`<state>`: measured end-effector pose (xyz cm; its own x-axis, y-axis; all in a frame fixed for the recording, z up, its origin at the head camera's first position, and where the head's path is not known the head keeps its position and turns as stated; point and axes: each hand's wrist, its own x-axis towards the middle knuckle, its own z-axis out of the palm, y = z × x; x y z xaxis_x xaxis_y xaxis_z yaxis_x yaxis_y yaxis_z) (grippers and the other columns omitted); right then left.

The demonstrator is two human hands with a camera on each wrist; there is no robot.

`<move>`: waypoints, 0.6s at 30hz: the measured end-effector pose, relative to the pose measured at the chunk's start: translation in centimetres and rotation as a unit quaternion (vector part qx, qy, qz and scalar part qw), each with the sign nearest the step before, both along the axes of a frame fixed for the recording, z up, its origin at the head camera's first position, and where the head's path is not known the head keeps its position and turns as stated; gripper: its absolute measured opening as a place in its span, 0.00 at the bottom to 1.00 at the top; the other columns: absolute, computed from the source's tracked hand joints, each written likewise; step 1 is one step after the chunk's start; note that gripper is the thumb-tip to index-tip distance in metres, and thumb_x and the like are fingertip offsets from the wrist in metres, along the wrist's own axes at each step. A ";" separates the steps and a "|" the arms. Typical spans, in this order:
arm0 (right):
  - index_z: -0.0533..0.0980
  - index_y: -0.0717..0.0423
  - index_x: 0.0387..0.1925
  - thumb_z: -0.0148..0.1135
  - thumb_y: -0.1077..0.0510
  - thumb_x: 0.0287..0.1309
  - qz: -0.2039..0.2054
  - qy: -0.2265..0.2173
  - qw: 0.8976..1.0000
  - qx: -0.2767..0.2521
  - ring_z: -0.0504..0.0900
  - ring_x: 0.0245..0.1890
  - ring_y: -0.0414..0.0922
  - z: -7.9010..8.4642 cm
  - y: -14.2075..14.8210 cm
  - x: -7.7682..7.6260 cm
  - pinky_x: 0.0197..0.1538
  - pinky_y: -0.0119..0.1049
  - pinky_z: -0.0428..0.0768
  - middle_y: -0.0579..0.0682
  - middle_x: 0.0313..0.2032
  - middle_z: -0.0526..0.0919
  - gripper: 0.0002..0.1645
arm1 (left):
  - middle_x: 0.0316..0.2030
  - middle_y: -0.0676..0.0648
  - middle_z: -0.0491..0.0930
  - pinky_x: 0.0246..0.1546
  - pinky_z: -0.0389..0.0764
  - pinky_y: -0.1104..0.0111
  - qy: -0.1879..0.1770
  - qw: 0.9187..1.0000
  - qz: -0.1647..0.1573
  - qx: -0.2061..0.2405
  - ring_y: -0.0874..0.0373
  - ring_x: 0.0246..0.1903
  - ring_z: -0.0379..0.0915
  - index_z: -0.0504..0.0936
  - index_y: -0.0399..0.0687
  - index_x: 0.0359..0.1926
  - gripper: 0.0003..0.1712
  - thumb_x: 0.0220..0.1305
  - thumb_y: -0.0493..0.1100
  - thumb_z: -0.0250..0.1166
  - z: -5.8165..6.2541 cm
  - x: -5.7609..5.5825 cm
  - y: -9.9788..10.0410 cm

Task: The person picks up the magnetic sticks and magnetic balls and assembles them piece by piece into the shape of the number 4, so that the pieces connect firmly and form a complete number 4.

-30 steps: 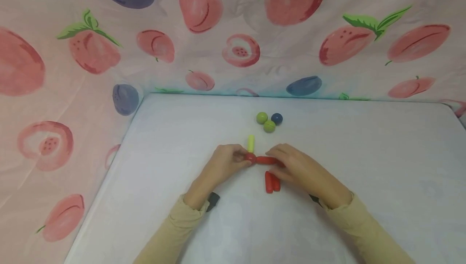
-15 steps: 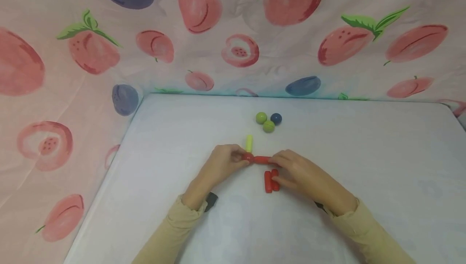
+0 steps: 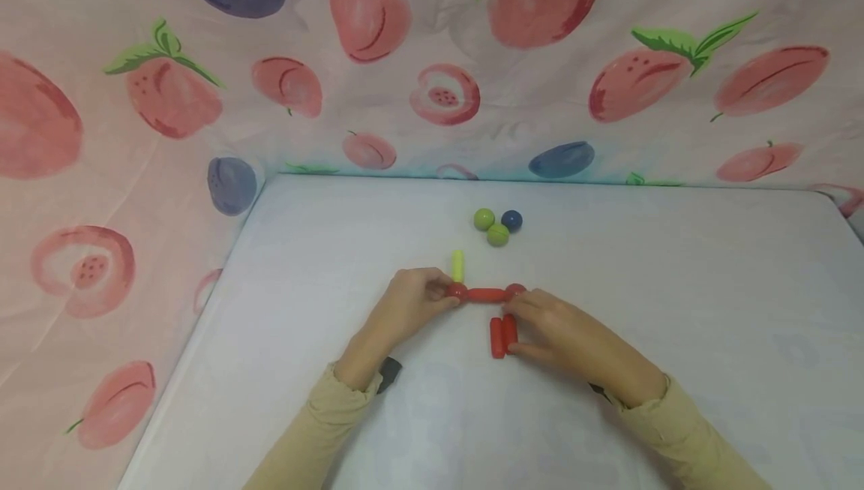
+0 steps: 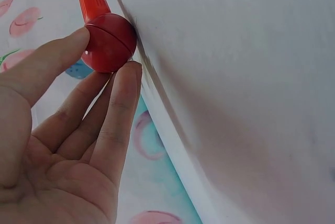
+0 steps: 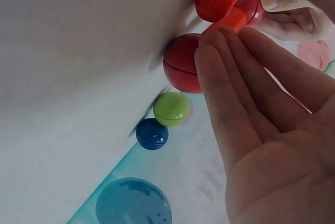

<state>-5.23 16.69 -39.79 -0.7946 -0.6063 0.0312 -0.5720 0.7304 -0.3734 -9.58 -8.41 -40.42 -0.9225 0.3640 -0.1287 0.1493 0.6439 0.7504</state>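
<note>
My left hand pinches a red ball between thumb and fingertips. From that ball a red rod runs right to a second red ball. A yellow rod stretches away behind the left ball; whether it is attached I cannot tell. My right hand touches the second ball with nearly straight fingers, covering part of it. Its thumb lies by the right one of two loose red rods, which rest side by side in front of the joined pieces.
Two green balls and a dark blue ball sit together farther back on the white table. A fruit-patterned cloth hangs behind the table and along its left side.
My right hand has drawn back slightly right and toward me, uncovering the second red ball and more of the rod. The left hand keeps its pinch; its ball shifts slightly left.
</note>
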 end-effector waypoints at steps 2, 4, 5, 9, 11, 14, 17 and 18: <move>0.79 0.60 0.51 0.79 0.53 0.46 0.003 -0.001 1.000 0.002 0.81 0.47 0.44 -0.1 0.1 0.1 0.52 0.41 0.83 0.50 0.45 0.83 0.31 | 0.37 0.49 0.88 0.43 0.84 0.69 0.000 1.000 0.002 -0.001 0.62 0.38 0.84 0.86 0.44 0.46 0.15 0.59 0.44 0.73 0.0 0.0 0.0; 0.80 0.60 0.51 0.80 0.54 0.46 0.007 0.000 1.000 0.001 0.81 0.46 0.44 -0.2 0.2 0.1 0.52 0.40 0.83 0.49 0.45 0.83 0.30 | 0.37 0.49 0.88 0.43 0.84 0.69 -0.002 1.000 0.004 -0.003 0.62 0.38 0.84 0.86 0.44 0.46 0.16 0.59 0.44 0.73 -0.1 0.0 0.0; 0.80 0.60 0.50 0.80 0.54 0.46 0.008 0.000 1.000 0.001 0.81 0.46 0.44 -0.3 0.2 0.1 0.52 0.40 0.83 0.49 0.45 0.83 0.30 | 0.37 0.49 0.88 0.43 0.84 0.69 -0.003 1.000 0.005 -0.003 0.62 0.38 0.84 0.86 0.44 0.46 0.16 0.59 0.44 0.73 -0.1 0.0 0.0; 0.80 0.59 0.50 0.80 0.54 0.45 0.007 -0.006 1.000 0.003 0.80 0.46 0.43 -0.5 0.2 0.2 0.53 0.40 0.83 0.48 0.44 0.83 0.29 | 0.37 0.49 0.88 0.43 0.84 0.69 -0.008 1.000 0.005 -0.001 0.62 0.38 0.84 0.86 0.44 0.47 0.16 0.59 0.44 0.73 -0.1 -0.1 0.0; 0.80 0.59 0.50 0.80 0.53 0.45 0.004 -0.011 1.000 0.006 0.81 0.46 0.44 -0.5 0.1 0.2 0.53 0.41 0.83 0.48 0.45 0.83 0.30 | 0.37 0.49 0.88 0.44 0.84 0.69 -0.010 1.000 0.006 0.001 0.62 0.38 0.84 0.85 0.44 0.47 0.16 0.59 0.44 0.73 0.0 0.0 0.0; 0.80 0.59 0.49 0.80 0.53 0.45 0.000 -0.015 1.000 0.007 0.81 0.47 0.44 -0.6 0.1 0.2 0.53 0.41 0.83 0.48 0.45 0.83 0.29 | 0.38 0.49 0.88 0.44 0.84 0.68 -0.012 1.000 0.005 0.002 0.61 0.38 0.84 0.85 0.44 0.47 0.16 0.59 0.44 0.73 0.0 0.0 0.0; 0.80 0.58 0.49 0.79 0.53 0.46 -0.003 -0.017 1.000 0.006 0.81 0.47 0.44 -0.8 0.0 0.2 0.53 0.41 0.83 0.49 0.45 0.83 0.28 | 0.38 0.49 0.88 0.44 0.84 0.68 -0.015 1.000 0.006 0.001 0.61 0.39 0.84 0.85 0.44 0.47 0.16 0.60 0.44 0.72 0.0 0.0 0.0; 0.80 0.58 0.49 0.79 0.53 0.47 -0.003 -0.017 1.000 0.004 0.81 0.47 0.44 -0.8 0.0 0.2 0.53 0.41 0.83 0.48 0.45 0.83 0.27 | 0.38 0.49 0.88 0.44 0.84 0.68 -0.016 1.000 0.006 0.000 0.62 0.38 0.84 0.85 0.44 0.47 0.15 0.60 0.44 0.72 0.0 0.0 0.0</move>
<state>-5.01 16.71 -40.60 -0.7984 -0.6021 -0.0006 -0.5553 0.7367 -0.3860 -9.60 -8.42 -40.44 -0.9224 0.3521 -0.1588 0.1165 0.6455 0.7548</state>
